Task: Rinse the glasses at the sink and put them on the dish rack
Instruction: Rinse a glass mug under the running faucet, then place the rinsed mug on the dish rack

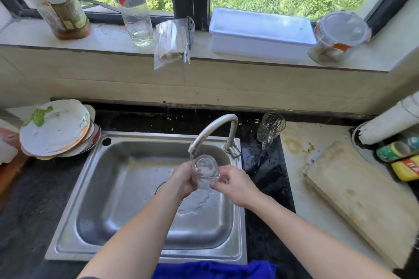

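Note:
A clear ribbed glass [204, 171] is held over the steel sink [113, 199], just below the spout of the curved tap [213, 130]. My left hand [182, 179] grips its left side and my right hand [233, 184] holds its right side near the base. The glass's mouth faces up toward the spout. Water spreads across the sink floor. A second clear glass mug [269, 129] with a handle stands upright on the dark wet counter to the right of the tap.
A stack of dirty plates [55, 129] sits left of the sink. A wooden cutting board [360, 197] lies on the right counter, beside sponges [401, 158]. On the windowsill stand bottles [133, 2], a white tray [260, 31] and a jar [337, 38].

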